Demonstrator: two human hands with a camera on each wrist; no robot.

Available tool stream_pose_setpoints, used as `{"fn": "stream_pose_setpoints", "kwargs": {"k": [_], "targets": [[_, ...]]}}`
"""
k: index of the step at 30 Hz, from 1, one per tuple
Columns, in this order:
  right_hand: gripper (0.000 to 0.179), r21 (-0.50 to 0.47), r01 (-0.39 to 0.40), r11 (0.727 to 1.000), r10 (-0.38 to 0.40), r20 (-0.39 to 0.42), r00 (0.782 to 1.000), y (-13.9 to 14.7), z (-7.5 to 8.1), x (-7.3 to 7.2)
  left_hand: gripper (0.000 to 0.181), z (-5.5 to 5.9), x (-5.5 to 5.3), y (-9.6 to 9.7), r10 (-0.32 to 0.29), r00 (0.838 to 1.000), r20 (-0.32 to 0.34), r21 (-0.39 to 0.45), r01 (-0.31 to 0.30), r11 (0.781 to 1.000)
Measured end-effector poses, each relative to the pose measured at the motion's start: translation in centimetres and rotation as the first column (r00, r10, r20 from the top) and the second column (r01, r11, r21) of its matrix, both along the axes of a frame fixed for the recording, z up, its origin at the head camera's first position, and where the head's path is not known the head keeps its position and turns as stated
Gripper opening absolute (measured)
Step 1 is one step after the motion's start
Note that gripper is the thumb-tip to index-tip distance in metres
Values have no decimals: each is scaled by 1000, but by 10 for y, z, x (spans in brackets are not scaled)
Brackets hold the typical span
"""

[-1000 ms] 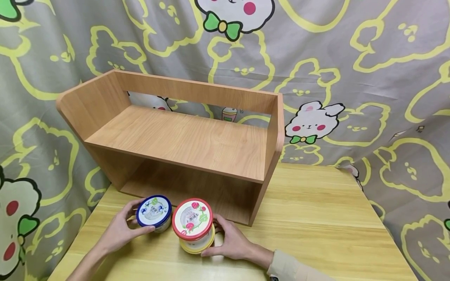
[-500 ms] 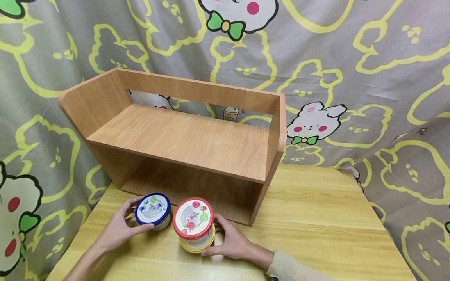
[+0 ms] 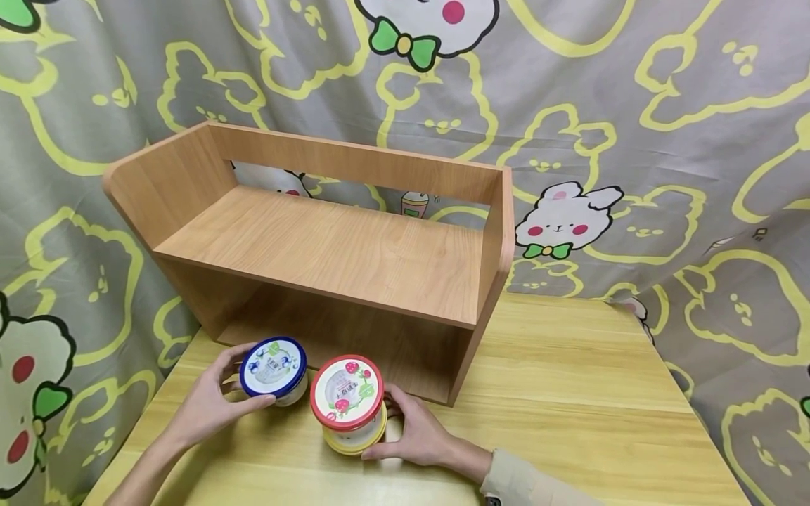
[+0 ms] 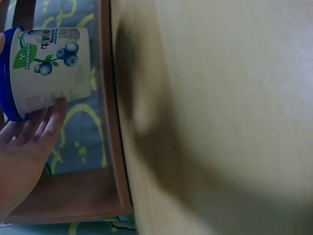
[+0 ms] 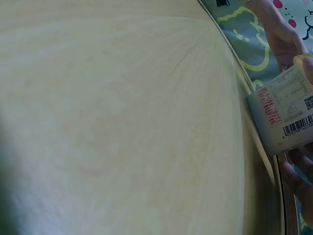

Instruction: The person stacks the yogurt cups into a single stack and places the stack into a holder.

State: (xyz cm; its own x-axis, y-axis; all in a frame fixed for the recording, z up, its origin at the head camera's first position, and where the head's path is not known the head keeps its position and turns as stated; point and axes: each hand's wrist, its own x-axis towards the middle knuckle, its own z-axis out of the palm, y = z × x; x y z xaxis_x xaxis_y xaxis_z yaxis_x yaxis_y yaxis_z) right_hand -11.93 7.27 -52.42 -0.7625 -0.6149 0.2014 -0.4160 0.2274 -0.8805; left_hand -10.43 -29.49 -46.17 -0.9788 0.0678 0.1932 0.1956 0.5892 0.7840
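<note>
My left hand grips a round tub with a blue lid and blueberry print, thumb near side, fingers far side. In the left wrist view this blueberry tub is raised, its base apart from the tabletop and a shadow below. My right hand holds a yellow-lidded tub by its right side. On top of that sits a red-lidded strawberry tub, hiding most of it. The right wrist view shows the yellow-lidded tub's white side with a barcode, between thumb and fingers.
A two-level wooden shelf stands right behind the tubs, its lower compartment facing the hands. The light wooden table extends to the right. A patterned grey curtain hangs behind and at both sides.
My left hand has lifted the blueberry tub slightly and moved it a little away from me, toward the shelf. The right hand and its two stacked tubs have stayed put.
</note>
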Motion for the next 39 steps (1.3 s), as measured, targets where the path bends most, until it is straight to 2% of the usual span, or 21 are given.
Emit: {"fn": "stream_pose_setpoints", "kwargs": {"k": [13, 30, 39], "targets": [[91, 6, 1, 1000, -1, 13, 1000, 0, 0, 0, 89, 26, 5, 5, -34, 991, -126, 31, 38, 999], [94, 7, 6, 1000, -6, 16, 1000, 0, 1, 0, 90, 55, 11, 8, -57, 979, -194, 4, 58, 998], [93, 14, 11, 1000, -11, 10, 1000, 0, 2, 0, 94, 69, 15, 10, -100, 968, -230, 6, 105, 995]]}}
